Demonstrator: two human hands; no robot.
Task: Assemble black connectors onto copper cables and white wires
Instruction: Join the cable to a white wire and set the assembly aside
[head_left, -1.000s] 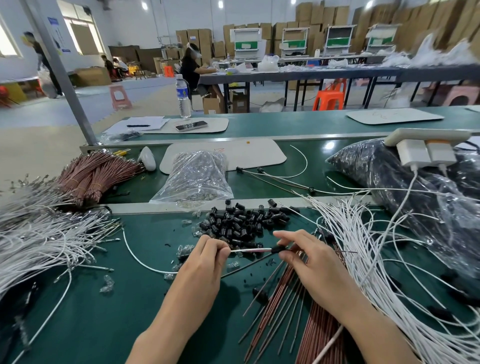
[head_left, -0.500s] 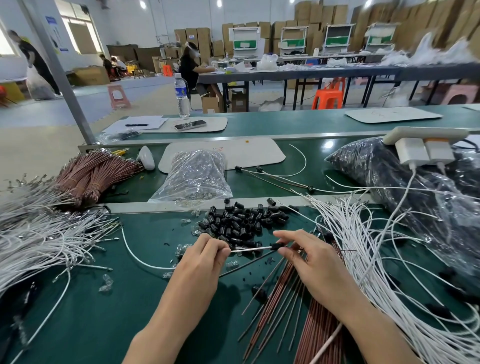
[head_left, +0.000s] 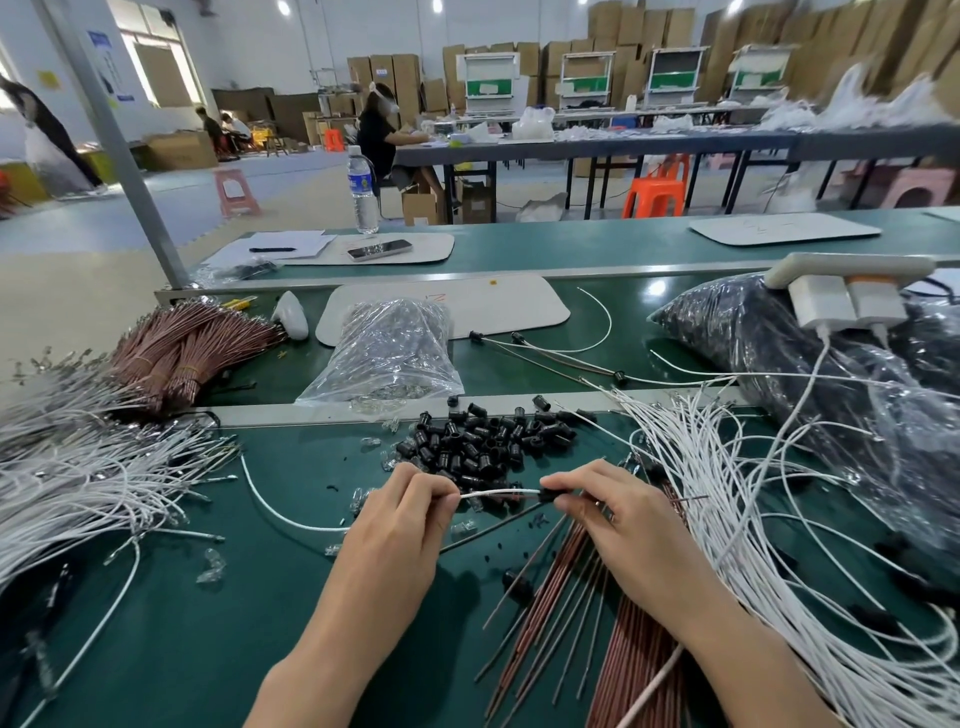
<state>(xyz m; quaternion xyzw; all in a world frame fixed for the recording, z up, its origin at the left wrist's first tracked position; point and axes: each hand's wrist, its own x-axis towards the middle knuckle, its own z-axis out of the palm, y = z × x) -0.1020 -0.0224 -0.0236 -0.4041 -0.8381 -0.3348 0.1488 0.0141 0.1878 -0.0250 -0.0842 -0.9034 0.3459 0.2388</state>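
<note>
My left hand (head_left: 400, 525) pinches a white wire (head_left: 493, 492) just above the green bench. The wire's tip sits in a small black connector (head_left: 546, 493), which my right hand (head_left: 618, 525) pinches between thumb and fingers; a thin copper cable (head_left: 685, 499) pokes out to the right of that hand. A heap of loose black connectors (head_left: 483, 441) lies just beyond my hands. Copper cables (head_left: 561, 597) fan out under my right wrist. Loose white wires (head_left: 727, 493) spread to the right.
A big pile of white wires (head_left: 78, 478) covers the left, with bundled copper cables (head_left: 176, 353) behind it. A clear bag of small parts (head_left: 387, 353) stands past the connectors. Dark plastic bags (head_left: 831, 374) and a white power strip (head_left: 847, 275) fill the right.
Both hands keep their pinch and stay almost still; the connector sits at the wire's end throughout. The view has shifted slightly.
</note>
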